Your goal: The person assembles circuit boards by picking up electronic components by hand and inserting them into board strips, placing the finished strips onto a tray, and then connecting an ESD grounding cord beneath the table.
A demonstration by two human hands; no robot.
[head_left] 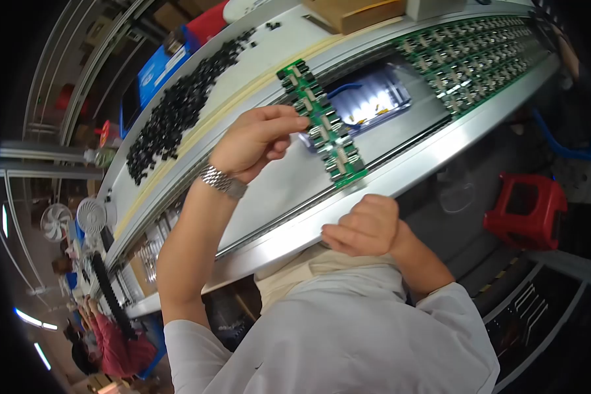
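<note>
A long green circuit board (323, 125) with rows of metal and black connectors lies across the rails of the metal track in front of me. My left hand (259, 138), with a metal-band watch (222, 180) on the wrist, is at the board's left edge. Its thumb and index finger are pinched together there; whatever they hold is too small or hidden to make out. Near the front rail, below the board's near end, my right hand (364, 226) is curled closed. Its palm is out of sight, so its contents cannot be seen.
Many small black parts (184, 98) lie heaped on the white surface behind the track. More populated green boards (469, 59) fill the track at right. A clear plastic tray (371, 98) sits behind the board. A red stool (526, 211) stands at right; a person (121, 345) sits far left.
</note>
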